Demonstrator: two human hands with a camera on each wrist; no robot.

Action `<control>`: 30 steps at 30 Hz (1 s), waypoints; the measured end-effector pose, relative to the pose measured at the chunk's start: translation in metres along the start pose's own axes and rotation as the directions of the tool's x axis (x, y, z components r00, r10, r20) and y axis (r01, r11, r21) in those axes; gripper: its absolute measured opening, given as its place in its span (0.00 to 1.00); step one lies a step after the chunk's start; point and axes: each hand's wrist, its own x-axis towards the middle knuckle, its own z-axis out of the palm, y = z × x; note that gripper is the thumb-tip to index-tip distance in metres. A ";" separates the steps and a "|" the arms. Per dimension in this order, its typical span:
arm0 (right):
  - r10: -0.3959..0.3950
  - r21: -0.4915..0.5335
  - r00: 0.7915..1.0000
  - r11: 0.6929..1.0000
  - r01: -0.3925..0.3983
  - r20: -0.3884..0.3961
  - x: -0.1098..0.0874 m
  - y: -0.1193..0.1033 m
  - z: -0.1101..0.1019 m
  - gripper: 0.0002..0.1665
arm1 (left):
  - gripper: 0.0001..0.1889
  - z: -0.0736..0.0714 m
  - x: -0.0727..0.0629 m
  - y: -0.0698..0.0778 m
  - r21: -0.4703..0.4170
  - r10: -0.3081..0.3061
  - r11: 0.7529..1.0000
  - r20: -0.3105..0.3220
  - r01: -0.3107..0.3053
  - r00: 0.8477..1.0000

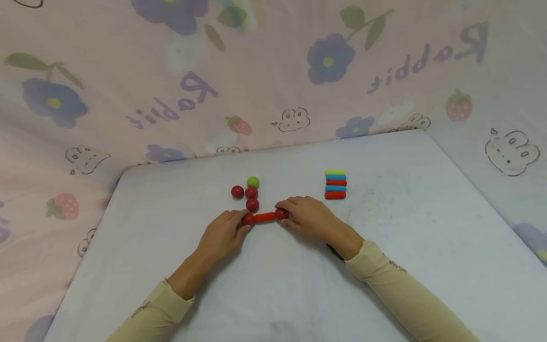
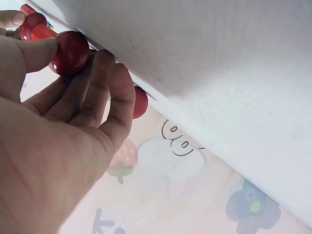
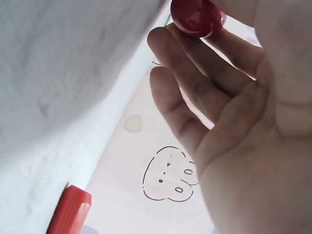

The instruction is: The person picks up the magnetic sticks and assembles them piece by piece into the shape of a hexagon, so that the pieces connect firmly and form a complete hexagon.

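**Minding a joint that crooked pressure could spoil**

We see the left hand (image 1: 223, 236) pinching one red ball (image 1: 248, 220), the right hand (image 1: 311, 219) a second red ball (image 1: 281, 213), the red stick (image 1: 265, 217) spanning between. Uneven pushing might pop it loose. Just beyond, a knuckle's nudge could roll the three other red balls (image 1: 252, 204) or green ball (image 1: 253, 182).
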 end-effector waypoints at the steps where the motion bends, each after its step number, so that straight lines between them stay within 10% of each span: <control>1: -0.005 0.000 1.000 1.000 0.005 -0.005 0.001 0.000 0.000 0.25 | 0.21 0.000 0.000 0.000 -0.002 -0.001 1.000 -0.004 0.001 1.000; 30: 0.029 -0.030 0.999 0.999 -0.029 0.015 -0.002 0.001 0.001 0.25 | 0.22 -0.004 -0.001 0.002 -0.020 -0.045 0.999 0.037 0.046 0.998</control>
